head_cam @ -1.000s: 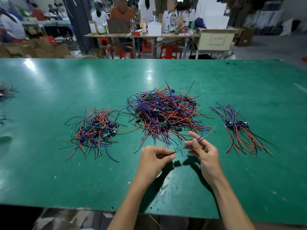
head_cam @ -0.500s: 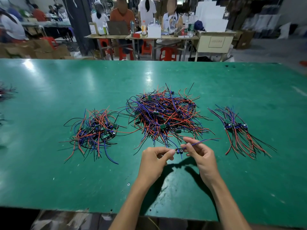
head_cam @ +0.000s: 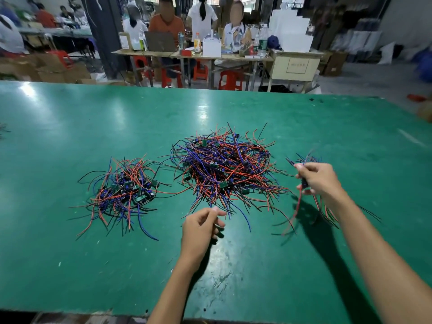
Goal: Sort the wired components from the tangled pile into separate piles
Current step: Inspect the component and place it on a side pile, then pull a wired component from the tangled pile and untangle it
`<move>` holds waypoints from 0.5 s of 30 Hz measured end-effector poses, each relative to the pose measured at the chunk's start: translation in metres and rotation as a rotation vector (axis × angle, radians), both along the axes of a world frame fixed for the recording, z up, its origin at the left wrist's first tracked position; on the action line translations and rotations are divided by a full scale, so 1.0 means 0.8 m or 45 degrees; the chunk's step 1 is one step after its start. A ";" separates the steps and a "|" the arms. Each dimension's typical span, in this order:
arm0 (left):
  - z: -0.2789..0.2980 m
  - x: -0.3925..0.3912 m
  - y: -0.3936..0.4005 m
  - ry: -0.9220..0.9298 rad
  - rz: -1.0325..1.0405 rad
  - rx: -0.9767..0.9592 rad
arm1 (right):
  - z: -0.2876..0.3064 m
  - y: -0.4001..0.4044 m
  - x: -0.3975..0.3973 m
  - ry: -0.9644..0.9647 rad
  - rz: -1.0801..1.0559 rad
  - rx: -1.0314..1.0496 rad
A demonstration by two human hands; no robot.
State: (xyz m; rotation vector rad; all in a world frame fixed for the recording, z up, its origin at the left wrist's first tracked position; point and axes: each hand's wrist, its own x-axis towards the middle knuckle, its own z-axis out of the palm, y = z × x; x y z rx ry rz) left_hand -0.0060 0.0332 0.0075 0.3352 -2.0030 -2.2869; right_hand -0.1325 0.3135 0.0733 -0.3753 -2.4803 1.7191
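A big tangled pile (head_cam: 225, 167) of red, blue and black wired components with small green boards lies mid-table. A smaller sorted pile (head_cam: 124, 191) sits to its left. My right hand (head_cam: 319, 177) is over the right-hand pile (head_cam: 327, 211) and pinches a wired component (head_cam: 298, 202), whose red and black leads hang below the fingers while blue ends stick up above them. That pile is mostly hidden under the hand and forearm. My left hand (head_cam: 201, 226) hovers near the big pile's front edge with fingers loosely curled, holding nothing.
The green table (head_cam: 70, 265) has its near edge at the bottom of the view. Beyond its far edge stand tables, red stools, boxes and several seated people. A few wires show at the far left edge (head_cam: 1, 132).
My right hand has carried the component away from the left hand, rightward to above the right pile. The left hand has let go and stayed near the front of the big pile.
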 end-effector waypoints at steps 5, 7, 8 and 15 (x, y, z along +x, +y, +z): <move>0.000 0.004 0.003 0.052 -0.013 -0.067 | 0.019 0.032 -0.041 -0.173 -0.110 0.921; 0.000 0.003 0.001 0.060 -0.006 -0.072 | 0.019 0.014 -0.035 -0.057 -0.085 1.202; 0.000 0.002 0.000 0.064 -0.004 -0.072 | 0.016 -0.001 -0.028 0.061 -0.009 1.159; -0.005 0.000 0.001 0.069 -0.012 -0.074 | -0.060 -0.105 0.011 0.195 0.480 1.070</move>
